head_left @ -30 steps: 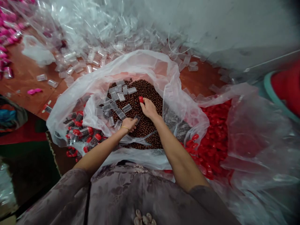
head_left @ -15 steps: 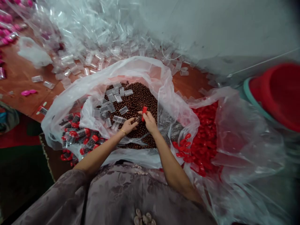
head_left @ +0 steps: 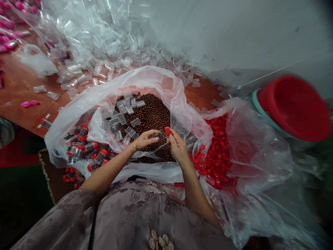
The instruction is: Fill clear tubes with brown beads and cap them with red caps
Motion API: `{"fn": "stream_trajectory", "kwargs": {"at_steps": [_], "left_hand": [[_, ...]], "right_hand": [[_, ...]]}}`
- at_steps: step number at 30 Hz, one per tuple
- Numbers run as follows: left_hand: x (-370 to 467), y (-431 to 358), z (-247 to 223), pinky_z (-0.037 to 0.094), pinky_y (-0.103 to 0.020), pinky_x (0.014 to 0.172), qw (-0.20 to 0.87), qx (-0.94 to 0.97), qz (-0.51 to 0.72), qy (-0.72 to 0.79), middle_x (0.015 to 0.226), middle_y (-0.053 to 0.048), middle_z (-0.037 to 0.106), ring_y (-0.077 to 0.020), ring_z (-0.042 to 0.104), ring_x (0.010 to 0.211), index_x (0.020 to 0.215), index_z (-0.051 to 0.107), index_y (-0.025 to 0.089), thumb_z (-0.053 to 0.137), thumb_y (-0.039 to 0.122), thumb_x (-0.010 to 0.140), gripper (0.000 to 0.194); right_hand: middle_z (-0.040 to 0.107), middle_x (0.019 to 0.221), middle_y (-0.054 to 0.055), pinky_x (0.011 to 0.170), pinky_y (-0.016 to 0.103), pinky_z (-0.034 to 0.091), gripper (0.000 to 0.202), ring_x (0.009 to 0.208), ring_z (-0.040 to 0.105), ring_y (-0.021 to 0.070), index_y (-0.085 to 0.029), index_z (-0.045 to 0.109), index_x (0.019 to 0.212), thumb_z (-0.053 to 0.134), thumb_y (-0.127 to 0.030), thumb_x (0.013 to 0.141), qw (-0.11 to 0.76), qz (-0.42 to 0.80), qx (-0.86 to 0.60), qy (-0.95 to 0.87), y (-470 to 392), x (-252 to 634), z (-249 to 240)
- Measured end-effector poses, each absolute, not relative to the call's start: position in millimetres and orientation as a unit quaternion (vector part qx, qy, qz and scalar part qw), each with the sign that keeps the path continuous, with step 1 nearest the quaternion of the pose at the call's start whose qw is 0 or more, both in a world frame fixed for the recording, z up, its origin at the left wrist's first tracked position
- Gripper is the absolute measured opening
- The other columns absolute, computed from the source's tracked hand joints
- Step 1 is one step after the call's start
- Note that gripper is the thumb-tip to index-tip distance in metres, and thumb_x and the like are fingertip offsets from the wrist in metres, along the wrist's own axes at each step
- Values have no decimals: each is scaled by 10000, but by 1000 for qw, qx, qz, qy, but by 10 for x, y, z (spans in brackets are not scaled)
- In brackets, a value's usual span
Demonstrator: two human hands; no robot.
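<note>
My left hand (head_left: pixel 147 139) is closed around a small clear plastic container (head_left: pixel 160 134), with dark beads seeming to show through it. My right hand (head_left: pixel 178 146) pinches a red cap (head_left: pixel 167 131) at the container's right end; whether the two touch I cannot tell. Below both hands lies a heap of small brown beads (head_left: pixel 156 113) in a white plastic bag (head_left: pixel 145 74). Several clear empty containers (head_left: pixel 129 109) rest on the left part of the heap.
Filled containers with red caps (head_left: pixel 101 156) are piled at the left. Loose red caps (head_left: pixel 218 152) lie in a clear bag at the right. Many clear containers (head_left: pixel 104 45) cover the back of the table (head_left: pixel 23 111). A red basin (head_left: pixel 296 107) stands far right.
Both hands have moved a little right, and the right hand slightly lower, with the red cap. The whole view has shifted slightly, bringing the red basin further in.
</note>
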State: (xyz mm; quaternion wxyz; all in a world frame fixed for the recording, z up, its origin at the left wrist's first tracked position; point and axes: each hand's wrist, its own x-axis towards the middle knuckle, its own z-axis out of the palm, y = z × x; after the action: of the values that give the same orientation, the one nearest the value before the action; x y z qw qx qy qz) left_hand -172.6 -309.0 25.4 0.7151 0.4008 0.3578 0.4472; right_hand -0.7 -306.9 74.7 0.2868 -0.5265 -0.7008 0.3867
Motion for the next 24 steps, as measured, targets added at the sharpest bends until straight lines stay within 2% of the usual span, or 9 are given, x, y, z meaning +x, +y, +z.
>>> {"fn": "stream_trajectory", "kwargs": {"at_steps": [4,7,12,16,22,24], "left_hand": [[-1659,-3138,349,450,-283,802,746,357,464,318,895,-47,620,-125,568,795,971,585,124,697,432,647,461],[-1624,-3176,408,473,-256,713,759,342,461,307,823,-29,602,-107,562,720,919,572,119,703,437,638,445],[-1595,-3264,506,474,-231,638,743,352,455,343,816,-15,582,-84,555,640,944,550,121,680,458,652,464],[-1597,-3330,574,446,-204,580,738,376,430,358,758,-3,564,-69,539,578,941,548,112,653,482,670,470],[-1569,-3378,618,441,-213,579,754,389,406,341,720,-6,560,-74,530,570,959,548,104,629,495,687,484],[-1559,-3386,645,439,-209,571,742,398,409,351,721,-6,555,-70,520,566,958,555,102,627,486,692,473]], "right_hand": [[628,1102,70,857,329,465,412,993,591,178,-194,489,1248,325,-338,899,254,336,-523,-741,-3124,-20,886],[559,1240,81,922,329,444,431,1091,555,180,-196,442,1298,325,-314,900,247,294,-516,-765,-3166,-34,920],[590,1200,81,872,322,481,427,1030,597,182,-204,451,1298,340,-285,894,238,239,-511,-790,-3227,0,911],[651,1097,70,800,290,507,418,915,639,164,-204,463,1290,355,-281,893,239,255,-496,-795,-3300,76,944],[645,1103,93,779,278,507,419,888,641,163,-183,462,1291,369,-261,890,253,230,-509,-790,-3446,127,1049],[665,1050,102,747,289,513,424,825,649,170,-171,466,1289,377,-262,884,240,214,-512,-796,-3472,146,1080]]}}
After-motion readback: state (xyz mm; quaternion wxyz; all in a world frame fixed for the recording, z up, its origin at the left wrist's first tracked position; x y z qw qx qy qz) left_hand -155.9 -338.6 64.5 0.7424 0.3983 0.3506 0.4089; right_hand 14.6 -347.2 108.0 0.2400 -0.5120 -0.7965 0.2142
